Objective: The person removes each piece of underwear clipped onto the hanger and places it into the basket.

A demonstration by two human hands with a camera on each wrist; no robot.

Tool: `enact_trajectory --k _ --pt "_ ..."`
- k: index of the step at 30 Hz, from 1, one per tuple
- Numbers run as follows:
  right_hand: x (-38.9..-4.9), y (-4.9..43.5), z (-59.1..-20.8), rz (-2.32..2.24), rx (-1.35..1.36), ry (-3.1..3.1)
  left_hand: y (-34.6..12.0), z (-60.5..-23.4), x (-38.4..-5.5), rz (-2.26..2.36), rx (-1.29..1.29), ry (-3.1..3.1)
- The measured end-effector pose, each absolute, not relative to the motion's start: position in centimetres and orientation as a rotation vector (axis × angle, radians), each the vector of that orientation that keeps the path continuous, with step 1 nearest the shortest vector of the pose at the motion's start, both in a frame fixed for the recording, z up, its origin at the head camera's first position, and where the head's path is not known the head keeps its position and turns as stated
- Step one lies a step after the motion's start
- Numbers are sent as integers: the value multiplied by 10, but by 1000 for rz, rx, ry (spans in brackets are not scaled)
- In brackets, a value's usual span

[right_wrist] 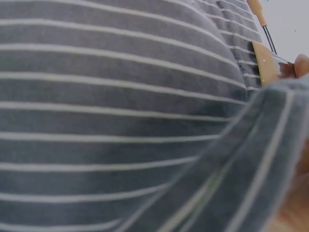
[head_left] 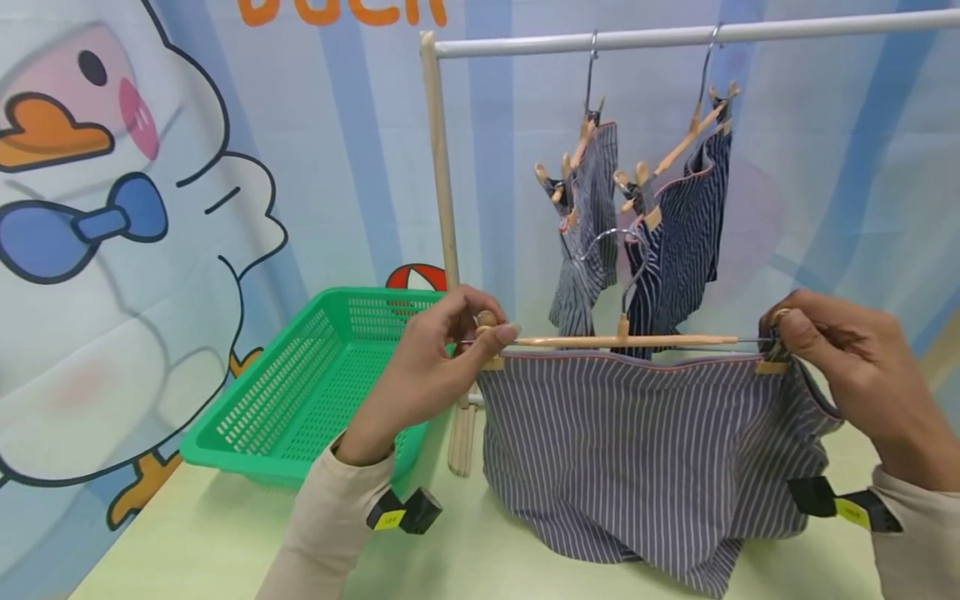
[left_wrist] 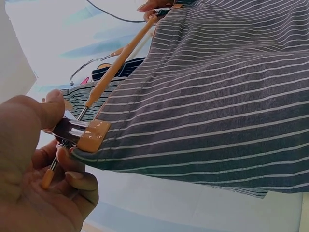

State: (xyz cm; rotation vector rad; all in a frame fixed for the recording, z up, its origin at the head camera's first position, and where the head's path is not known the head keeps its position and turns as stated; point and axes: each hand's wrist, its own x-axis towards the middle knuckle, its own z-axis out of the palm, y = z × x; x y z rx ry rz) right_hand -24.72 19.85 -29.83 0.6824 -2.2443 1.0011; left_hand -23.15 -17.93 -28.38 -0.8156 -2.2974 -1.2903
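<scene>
A grey garment with white stripes [head_left: 622, 450] hangs by its top edge from a wooden clip hanger [head_left: 570, 342]. My left hand [head_left: 442, 350] pinches the clip at the hanger's left end. In the left wrist view, that wooden clip [left_wrist: 96, 136] sits over the corner of the cloth. At the other end, my right hand [head_left: 855, 358] pinches the right clip. The right wrist view is mostly filled by the striped cloth [right_wrist: 106, 87], with the right clip [right_wrist: 264, 63] at its edge. Cloth hides much of my right hand there.
Behind the garment, a rack with a white rail [head_left: 517, 47] carries two hangers holding a grey striped garment [head_left: 596, 183] and a dark striped garment [head_left: 690, 225]. A green plastic basket [head_left: 255, 462] stands on the table at left. A cartoon duck backdrop [head_left: 360, 167] closes off the rear.
</scene>
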Motion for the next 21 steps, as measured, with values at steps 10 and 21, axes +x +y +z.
enact_trajectory --k 10,21 --pt "-246 198 -298 962 681 -2228 -180 -285 -232 -1297 -829 -2263" --pt "-247 200 -297 1008 737 -2179 -179 -287 -234 -1269 -745 -2262"
